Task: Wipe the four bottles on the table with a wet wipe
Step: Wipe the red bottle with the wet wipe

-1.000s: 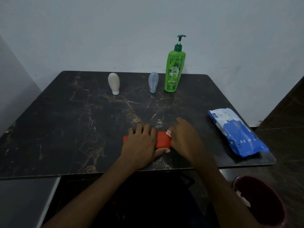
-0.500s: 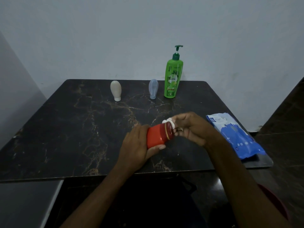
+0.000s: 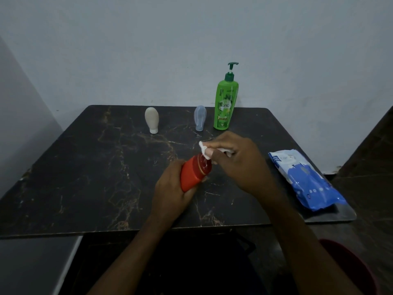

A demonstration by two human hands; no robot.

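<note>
Toward the 6 o'clock edge of the table (image 3: 85, 167), the left hand (image 3: 170, 188) grips the red bottle (image 3: 194, 173), top tilted toward 1 o'clock, while the right hand (image 3: 236, 165) pinches the wet wipe (image 3: 204, 149) against that top; recommended: rotate the bottle under firm wipe contact.

**One head-worn view, angled down over the counter (image 3: 85, 177)**

A single wide-angle camera rides on the person's head at the counter's near edge. It faces forward and down across the counter to the wall (image 3: 191, 50) behind its far edge. Nearly the whole counter top fits in frame; only its near left corner is cut off. The left grip (image 3: 170, 192) and right grip (image 3: 240, 165) sit closest, above the counter's near half, with the wet wipe (image 3: 203, 148) at mid-frame and the red bottle (image 3: 191, 175) just under it.
</note>
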